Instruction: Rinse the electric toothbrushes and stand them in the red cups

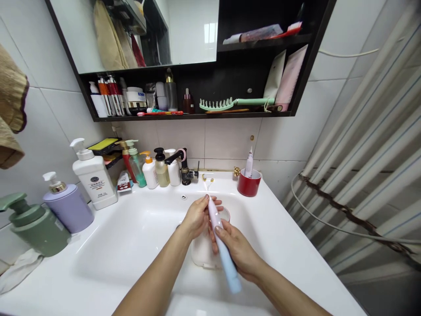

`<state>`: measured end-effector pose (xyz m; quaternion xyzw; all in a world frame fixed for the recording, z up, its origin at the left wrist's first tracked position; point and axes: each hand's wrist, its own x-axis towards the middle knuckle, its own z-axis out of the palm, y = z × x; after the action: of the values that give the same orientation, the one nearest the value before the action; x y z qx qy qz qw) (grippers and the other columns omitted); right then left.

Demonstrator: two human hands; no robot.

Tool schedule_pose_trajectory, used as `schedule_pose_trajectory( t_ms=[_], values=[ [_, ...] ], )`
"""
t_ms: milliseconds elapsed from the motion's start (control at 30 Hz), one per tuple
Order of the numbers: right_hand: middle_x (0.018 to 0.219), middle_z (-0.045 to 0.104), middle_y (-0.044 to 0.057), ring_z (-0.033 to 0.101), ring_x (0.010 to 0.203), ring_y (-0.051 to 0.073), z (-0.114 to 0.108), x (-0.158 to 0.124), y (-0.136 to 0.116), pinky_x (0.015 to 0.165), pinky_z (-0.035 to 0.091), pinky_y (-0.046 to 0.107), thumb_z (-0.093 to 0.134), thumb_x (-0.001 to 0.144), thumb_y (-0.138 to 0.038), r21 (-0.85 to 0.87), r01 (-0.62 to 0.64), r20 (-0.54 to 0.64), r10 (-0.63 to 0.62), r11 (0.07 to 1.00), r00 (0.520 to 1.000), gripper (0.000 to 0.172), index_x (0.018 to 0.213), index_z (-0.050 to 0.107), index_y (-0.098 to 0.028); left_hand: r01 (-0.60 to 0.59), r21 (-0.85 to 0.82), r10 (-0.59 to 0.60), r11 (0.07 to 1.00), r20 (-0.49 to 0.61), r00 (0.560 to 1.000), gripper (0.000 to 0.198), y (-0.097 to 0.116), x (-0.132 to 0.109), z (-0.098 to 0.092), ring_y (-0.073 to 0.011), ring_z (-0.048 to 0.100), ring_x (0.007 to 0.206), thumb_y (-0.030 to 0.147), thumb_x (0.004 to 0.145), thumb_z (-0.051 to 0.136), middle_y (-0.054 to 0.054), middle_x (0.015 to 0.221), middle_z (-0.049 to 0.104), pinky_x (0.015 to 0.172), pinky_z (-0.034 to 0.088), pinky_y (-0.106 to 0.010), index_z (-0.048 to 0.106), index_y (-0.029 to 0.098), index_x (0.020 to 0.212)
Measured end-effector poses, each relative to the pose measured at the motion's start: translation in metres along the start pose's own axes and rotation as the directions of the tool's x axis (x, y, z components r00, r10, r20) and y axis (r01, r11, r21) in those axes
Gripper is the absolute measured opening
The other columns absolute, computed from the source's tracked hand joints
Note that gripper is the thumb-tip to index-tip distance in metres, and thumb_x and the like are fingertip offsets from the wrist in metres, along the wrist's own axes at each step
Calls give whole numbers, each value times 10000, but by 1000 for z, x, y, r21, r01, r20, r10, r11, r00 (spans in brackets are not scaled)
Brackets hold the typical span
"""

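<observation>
**Head view: both hands closed on a toothbrush handle above the basin**

1. White surface [296,245] with a moulded basin [131,228] fills the lower frame. A striped curtain [368,145] hangs along the right side.
2. Dark wall cabinet [305,57] above holds a mirror, tubes, jars and a green comb [217,104] on its lower shelf.
3. A brown towel [11,105] hangs at the left edge.
4. Three large pump bottles stand on the left rim: green [36,224], lilac [67,206] and white [94,175]. Smaller bottles are grouped just beside the black tap [184,169] at the back.
5. A red cup [249,184] stands on the back right rim with a brush upright in it.
6. A white container [202,254] lies in the basin, partly hidden under the hands.
7. Left hand [197,217]: fingers curled round the pink upper end of the electric toothbrush handle [223,250].
8. Right hand [238,250]: fingers clasped on the middle of the same handle, thumb on top.
9. The handle is held over the basin, above the white container, tilted with its blue end towards the camera and its pink end towards the tap. A small red-rimmed item behind the hands cannot be identified.
</observation>
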<state>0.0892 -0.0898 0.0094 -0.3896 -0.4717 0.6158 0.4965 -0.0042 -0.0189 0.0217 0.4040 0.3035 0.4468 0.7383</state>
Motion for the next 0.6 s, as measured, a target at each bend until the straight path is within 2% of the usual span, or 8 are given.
schedule_pose_trajectory(
  t_ms=[67,133,200,267,333,400,467,600],
  values=[
    [598,462,-25,446,496,69,-4,15,-11,494,373,211,360,715,-349,-111,135,-106,-146,985,984,187,799,369,-182,-108,132,122,985,-103,987,199,-2,4,-4,-122,525,685,304,679,420,-63,790,545,654,386,-266,465,144,789],
    [703,487,-5,478,577,81,-12,35,-21,557,393,224,353,711,-343,-264,235,-234,-298,936,925,203,847,341,-193,-189,342,258,920,-169,951,176,-8,8,-10,-119,511,697,262,654,451,-48,767,539,666,373,-256,468,150,789],
    [754,501,10,492,617,92,-21,53,-24,582,394,227,318,714,-345,-519,205,-299,-401,830,866,226,879,331,-190,-230,570,362,789,-130,923,150,-17,11,-15,-126,495,711,199,615,480,-41,755,534,681,361,-255,485,156,758],
    [716,518,19,493,628,116,-30,66,-20,579,384,241,346,692,-345,-593,150,-321,-403,792,857,227,838,375,-174,-261,758,403,597,-2,915,177,-27,10,-18,-136,475,737,146,568,502,-33,778,527,702,345,-263,505,171,743],
    [655,527,23,487,605,134,-37,73,-10,564,368,255,379,665,-348,-645,89,-338,-389,759,857,210,753,431,-164,-299,872,379,388,145,914,224,-35,7,-18,-150,453,769,108,535,507,-26,805,517,722,328,-275,519,185,744],
    [604,528,24,480,577,144,-41,74,1,547,353,260,397,648,-350,-690,37,-345,-374,723,861,202,675,468,-162,-312,922,309,229,235,921,245,-42,4,-17,-165,436,794,81,521,495,-27,812,511,728,322,-285,525,189,739],
    [573,530,25,480,563,148,-43,73,9,535,344,257,405,639,-348,-723,-2,-345,-359,691,867,205,629,490,-162,-299,944,248,138,259,933,230,-46,2,-16,-176,426,813,66,530,469,-32,816,508,724,323,-288,530,189,715],
    [579,553,41,496,562,151,-47,73,16,530,345,249,416,630,-345,-757,-54,-351,-336,651,874,219,602,517,-154,-290,955,218,65,270,938,183,-49,3,-15,-190,425,831,77,568,427,-49,816,513,715,330,-292,531,180,678]
  ],
)
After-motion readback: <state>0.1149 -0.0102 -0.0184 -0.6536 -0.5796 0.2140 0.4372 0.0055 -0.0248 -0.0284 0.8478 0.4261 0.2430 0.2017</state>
